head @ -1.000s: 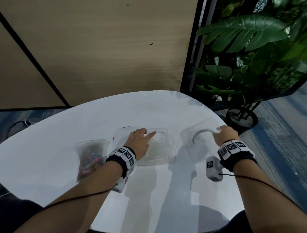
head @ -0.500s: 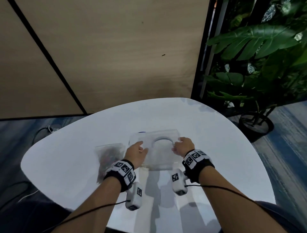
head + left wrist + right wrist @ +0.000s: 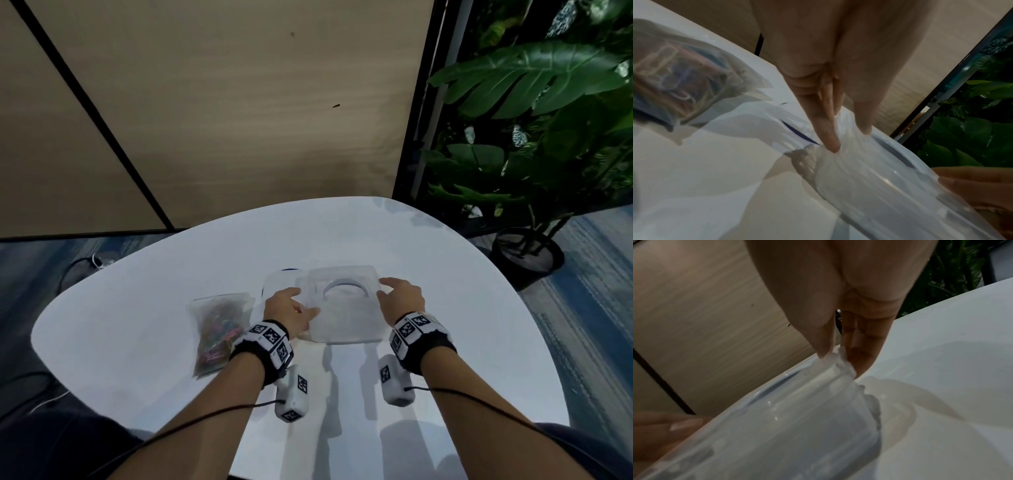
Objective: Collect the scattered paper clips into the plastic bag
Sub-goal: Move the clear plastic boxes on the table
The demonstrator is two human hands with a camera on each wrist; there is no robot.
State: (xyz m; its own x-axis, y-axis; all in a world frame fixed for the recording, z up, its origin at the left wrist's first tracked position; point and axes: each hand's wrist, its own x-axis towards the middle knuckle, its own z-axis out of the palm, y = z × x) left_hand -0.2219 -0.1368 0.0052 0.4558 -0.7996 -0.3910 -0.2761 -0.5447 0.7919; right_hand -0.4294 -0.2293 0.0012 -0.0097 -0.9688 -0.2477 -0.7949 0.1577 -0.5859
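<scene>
- The plastic bag (image 3: pixel 219 330), already holding coloured paper clips (image 3: pixel 672 76), lies flat on the white bench (image 3: pixel 445 308), just left of the clear container (image 3: pixel 346 308).
- No loose clips show on the bench, so collecting looks finished, with the box now being dealt with.
- The left hand (image 3: pixel 289 313) pinches the container's left edge between thumb and fingers (image 3: pixel 828 134).
- The right hand (image 3: pixel 400 299) grips the right edge the same way, thumb on top and fingers (image 3: pixel 863 353) outside.
- A clear lid (image 3: pixel 281 284) with a dark rim lies behind the container's left corner.
- Next likely calls for an even two-handed grip; thin plastic may flex.
</scene>
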